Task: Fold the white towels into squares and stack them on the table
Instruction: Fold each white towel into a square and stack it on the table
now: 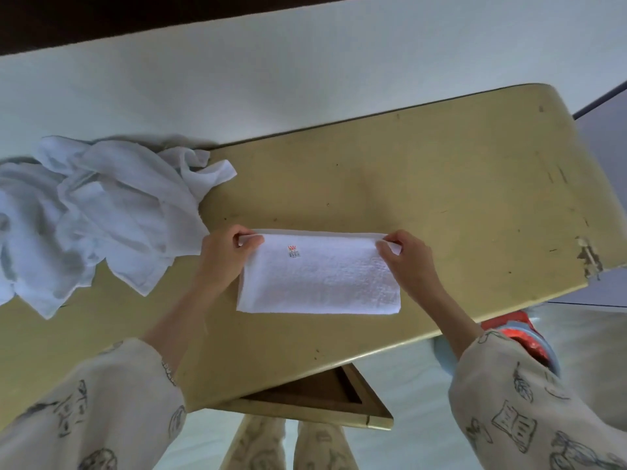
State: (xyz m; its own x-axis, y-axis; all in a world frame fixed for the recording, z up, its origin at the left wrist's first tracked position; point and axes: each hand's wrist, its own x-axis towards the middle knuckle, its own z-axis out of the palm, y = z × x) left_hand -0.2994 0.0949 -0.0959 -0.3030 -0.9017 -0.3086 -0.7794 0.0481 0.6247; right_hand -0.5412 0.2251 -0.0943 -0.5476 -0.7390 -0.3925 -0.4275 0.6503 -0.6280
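A white towel (319,276) lies folded into a wide rectangle on the middle of the yellow table (424,171), with a small red and grey mark near its upper left. My left hand (227,249) pinches its far left corner. My right hand (407,252) pinches its far right corner. Both far corners are lifted slightly off the layer beneath. A heap of crumpled white towels (91,212) lies on the table's left end, apart from the folded one.
A white wall runs behind the table. The table's right edge is chipped (588,259). A red and blue object (519,337) sits on the floor under the near right edge. An open drawer or shelf (315,395) juts out below the near edge.
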